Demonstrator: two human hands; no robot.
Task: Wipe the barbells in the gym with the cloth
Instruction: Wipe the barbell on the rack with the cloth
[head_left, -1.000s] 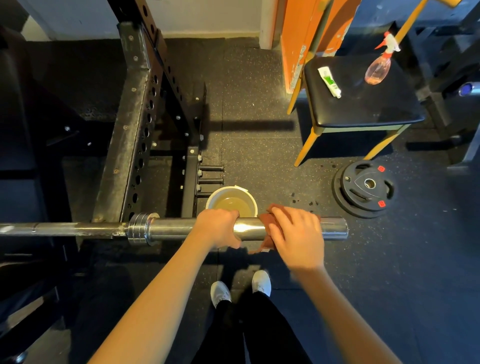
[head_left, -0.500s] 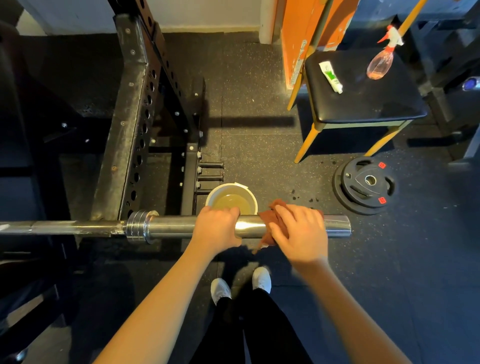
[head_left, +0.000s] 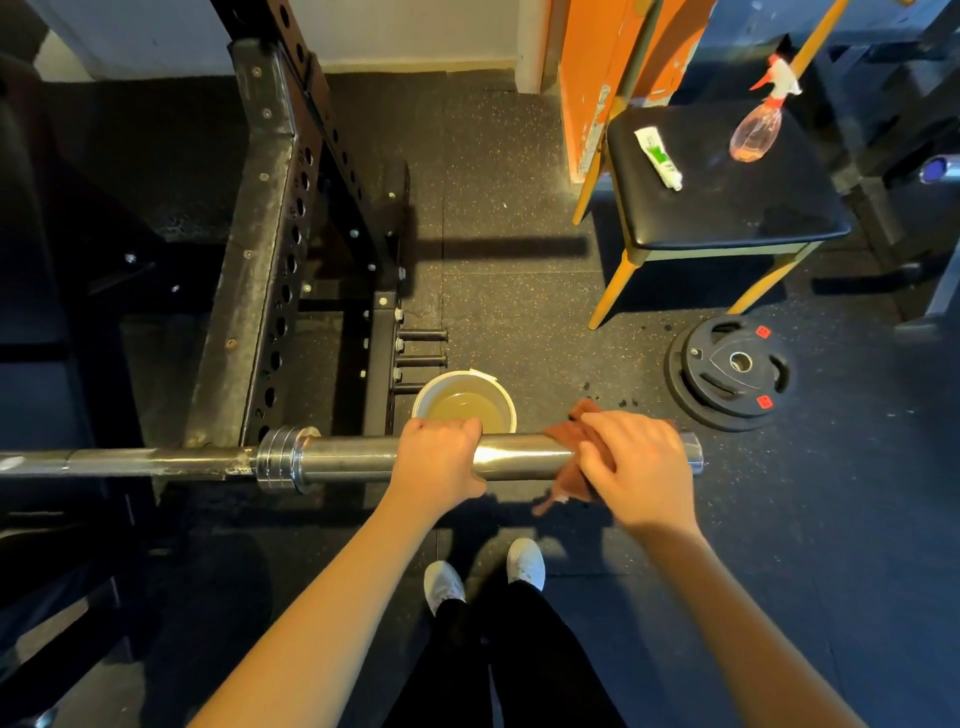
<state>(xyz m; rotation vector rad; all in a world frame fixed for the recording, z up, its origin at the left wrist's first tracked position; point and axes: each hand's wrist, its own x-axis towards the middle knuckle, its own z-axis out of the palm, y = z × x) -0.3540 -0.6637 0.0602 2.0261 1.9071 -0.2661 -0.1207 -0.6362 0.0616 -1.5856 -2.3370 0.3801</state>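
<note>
A steel barbell (head_left: 353, 460) lies level across the view, resting in the black rack at the left, its thick sleeve pointing right. My left hand (head_left: 439, 457) grips the sleeve near its middle. My right hand (head_left: 636, 465) holds a reddish-brown cloth (head_left: 569, 467) wrapped over the sleeve close to its right end. The cloth hangs a little below the bar. Only the sleeve's end cap shows past my right hand.
A white bucket (head_left: 501, 397) of murky water stands on the floor just behind the bar. A black weight plate (head_left: 727, 371) lies at the right. A padded stool (head_left: 727, 208) carries a tube (head_left: 658, 157) and a spray bottle (head_left: 758, 124). The rack upright (head_left: 260, 249) stands at the left.
My right hand has slid the cloth to the right along the sleeve, toward its end. My left hand has kept its grip in the same place.
</note>
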